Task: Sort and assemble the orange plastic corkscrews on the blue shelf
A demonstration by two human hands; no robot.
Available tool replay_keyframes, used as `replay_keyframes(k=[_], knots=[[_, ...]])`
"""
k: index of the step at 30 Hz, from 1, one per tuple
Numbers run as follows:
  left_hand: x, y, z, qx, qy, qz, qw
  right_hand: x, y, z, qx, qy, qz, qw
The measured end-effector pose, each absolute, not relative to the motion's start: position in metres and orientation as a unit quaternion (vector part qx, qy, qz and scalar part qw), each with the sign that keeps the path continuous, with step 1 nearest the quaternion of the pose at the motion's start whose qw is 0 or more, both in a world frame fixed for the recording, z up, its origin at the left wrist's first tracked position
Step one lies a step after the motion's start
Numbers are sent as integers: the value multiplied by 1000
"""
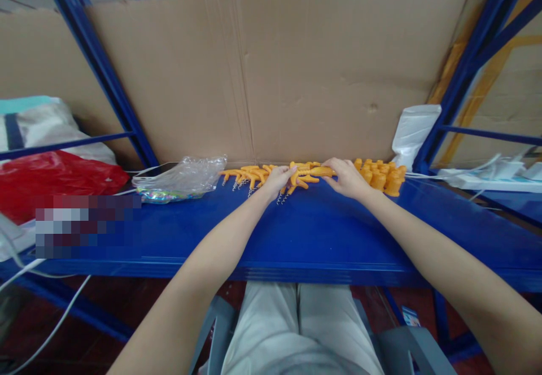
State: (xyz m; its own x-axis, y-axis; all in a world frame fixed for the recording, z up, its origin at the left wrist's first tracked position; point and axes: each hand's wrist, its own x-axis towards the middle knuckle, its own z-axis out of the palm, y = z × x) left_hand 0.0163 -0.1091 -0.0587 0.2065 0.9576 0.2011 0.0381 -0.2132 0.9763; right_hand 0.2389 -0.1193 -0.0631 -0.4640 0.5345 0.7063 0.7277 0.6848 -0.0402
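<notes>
My left hand point(277, 182) has its fingers closed on the left end of an orange branching plastic piece point(311, 170) near the back of the blue shelf. On the other end of that piece, my right hand point(348, 177) closes with thumb and fingers; its fingertips are partly hidden. Several similar orange branched pieces point(250, 173) with thin coiled wires hanging from them lie to the left, partly behind my left hand. Just right of my right hand stands a cluster of orange knobby stubs point(383, 177).
A clear plastic bag point(192, 176) with shiny colourful contents lies left of the pieces. Farther left is a red plastic bag point(59, 180). A cardboard sheet point(322, 70) walls off the back of the blue shelf point(313, 239). White power strips point(486, 177) and cables lie at right.
</notes>
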Motion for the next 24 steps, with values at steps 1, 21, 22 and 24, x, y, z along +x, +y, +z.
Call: replay_keyframes(k=[1,21,22,24], knots=[[16,-111,-58,614,408,483,473,239,-118,-65,-380,-840,-101,374],[21,-113,-54,567,451,524,447,245,-108,-64,-388,-815,108,417],[21,-112,-54,562,454,523,452,245,-110,-62,-388,-823,70,409],[21,-110,-56,550,458,523,462,244,-115,-58,-388,-835,-1,390]])
